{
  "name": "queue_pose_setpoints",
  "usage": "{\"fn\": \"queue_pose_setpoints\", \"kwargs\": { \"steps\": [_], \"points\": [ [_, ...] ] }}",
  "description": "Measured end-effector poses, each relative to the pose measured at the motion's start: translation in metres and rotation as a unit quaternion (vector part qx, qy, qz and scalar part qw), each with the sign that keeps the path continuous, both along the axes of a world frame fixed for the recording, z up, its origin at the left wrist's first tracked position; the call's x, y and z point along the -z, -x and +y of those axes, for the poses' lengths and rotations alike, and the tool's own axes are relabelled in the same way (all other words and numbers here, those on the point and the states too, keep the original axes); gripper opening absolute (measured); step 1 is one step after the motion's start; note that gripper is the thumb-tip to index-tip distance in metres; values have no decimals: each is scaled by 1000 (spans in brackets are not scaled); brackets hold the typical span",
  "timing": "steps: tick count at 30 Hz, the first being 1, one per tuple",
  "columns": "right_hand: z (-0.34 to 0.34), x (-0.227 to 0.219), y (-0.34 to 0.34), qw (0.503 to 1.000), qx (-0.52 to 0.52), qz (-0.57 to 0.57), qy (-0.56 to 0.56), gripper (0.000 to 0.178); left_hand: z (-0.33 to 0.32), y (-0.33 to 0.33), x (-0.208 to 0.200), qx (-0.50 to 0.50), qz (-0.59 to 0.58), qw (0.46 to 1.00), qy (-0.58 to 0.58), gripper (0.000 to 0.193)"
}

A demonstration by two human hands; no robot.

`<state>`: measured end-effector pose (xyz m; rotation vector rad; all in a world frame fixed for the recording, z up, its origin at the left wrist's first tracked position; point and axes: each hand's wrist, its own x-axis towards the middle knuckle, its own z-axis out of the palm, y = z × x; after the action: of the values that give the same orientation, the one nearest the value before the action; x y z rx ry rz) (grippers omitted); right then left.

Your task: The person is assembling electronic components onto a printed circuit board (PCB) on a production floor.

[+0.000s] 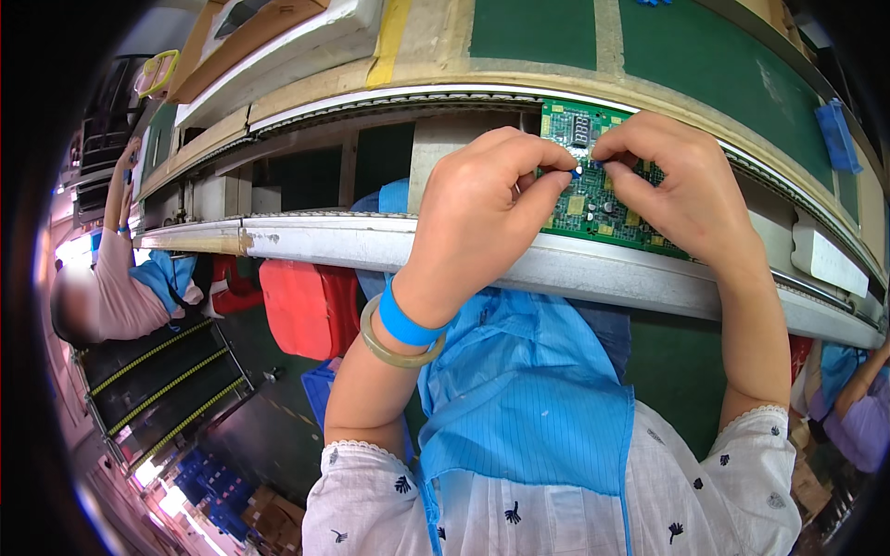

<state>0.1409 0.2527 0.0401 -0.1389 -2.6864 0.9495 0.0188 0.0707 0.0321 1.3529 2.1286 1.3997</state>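
1 blue part (577,174) is pinched over the board (577,206) by the left hand (487,204), with the right hand (681,181) curled at the part's 3 o'clock, finger grip unclear.

From here I cannot tell what the tiny blue piece (577,173) at the left grip (487,206) is. The right grip (684,190) hides part of the green circuit board (604,206) from me, and my view's right edge cuts off a co-worker in purple (860,422).
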Motion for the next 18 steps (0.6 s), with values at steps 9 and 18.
{"fn": "queue_pose_setpoints", "kwargs": {
  "steps": [9, 18],
  "points": [
    [-2, 0, -2, 1000, -8, 19, -16, 17, -3, 1, 3, -6, 6, 1000, -9, 14],
    [-1, 0, 1, 998, -30, 17, -59, 14, -6, 4, 7, -8, 22, 1000, -18, 14]
  ]
}}
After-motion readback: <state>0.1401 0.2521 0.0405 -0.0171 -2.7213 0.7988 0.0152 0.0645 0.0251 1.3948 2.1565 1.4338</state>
